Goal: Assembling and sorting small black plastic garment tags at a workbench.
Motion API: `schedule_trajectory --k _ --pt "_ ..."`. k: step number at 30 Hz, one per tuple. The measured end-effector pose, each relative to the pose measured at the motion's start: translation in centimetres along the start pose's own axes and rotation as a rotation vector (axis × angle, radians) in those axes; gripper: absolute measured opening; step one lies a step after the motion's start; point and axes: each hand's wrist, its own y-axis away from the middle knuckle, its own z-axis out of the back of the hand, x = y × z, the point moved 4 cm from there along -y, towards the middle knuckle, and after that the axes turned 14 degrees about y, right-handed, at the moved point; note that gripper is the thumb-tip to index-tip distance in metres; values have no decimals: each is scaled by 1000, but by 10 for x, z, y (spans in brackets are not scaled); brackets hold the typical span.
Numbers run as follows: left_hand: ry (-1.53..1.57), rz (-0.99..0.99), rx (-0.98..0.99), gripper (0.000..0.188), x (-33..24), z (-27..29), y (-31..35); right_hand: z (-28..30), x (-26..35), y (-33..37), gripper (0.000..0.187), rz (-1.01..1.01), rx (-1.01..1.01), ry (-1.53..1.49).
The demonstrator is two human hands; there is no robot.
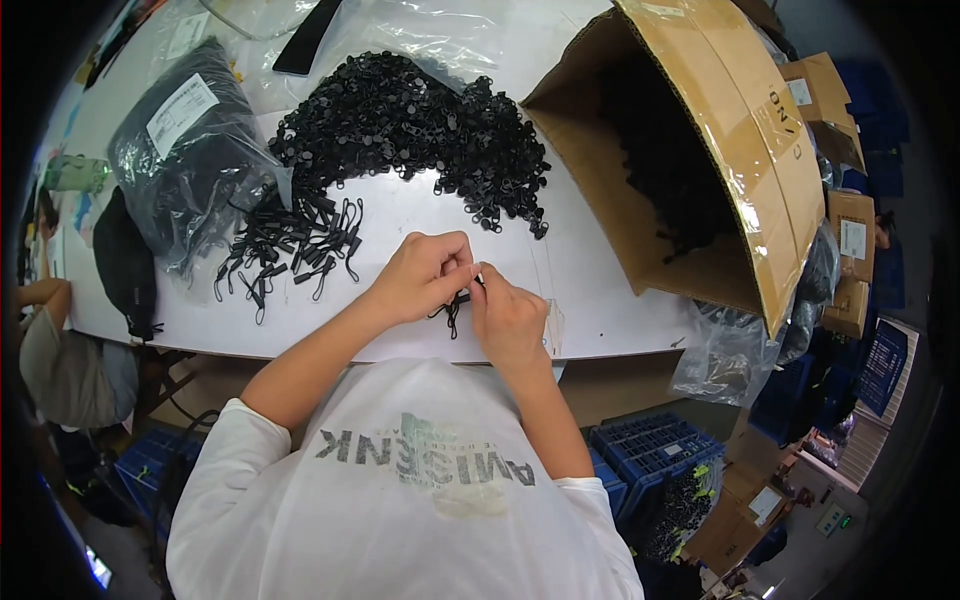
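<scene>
My left hand (425, 275) and my right hand (507, 318) meet over the white table (600, 310) near its front edge. Together they pinch a small black zipper pull with a cord loop (456, 308) that dangles between them. A loose spread of black cord pulls (295, 248) lies just left of my left hand. Behind it sits a big heap of small black plastic pieces (410, 125).
An open cardboard box (720, 130) lies on its side at the right, with dark parts inside. Clear plastic bags of black parts (185, 150) rest at the left. Blue crates (655, 455) and more cartons stand below the table. Another person's arm (40, 295) shows at far left.
</scene>
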Motion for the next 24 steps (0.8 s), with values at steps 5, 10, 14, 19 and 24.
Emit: schedule_trajectory --k 5,10,14,19,24 --pt "-88 -6 32 18 -8 -1 0 1 -3 7 16 22 -3 -27" --pt "-192 -98 70 18 -11 -4 0 3 -2 6 12 76 -18 -31" --pt "-233 -225 98 19 -11 -7 1 2 -4 7 12 72 72 -61" --pt "-167 -100 75 18 -19 0 3 1 8 1 16 7 76 -98" --pt "-44 -17 -10 18 -12 11 11 6 13 -9 18 48 7 -104"
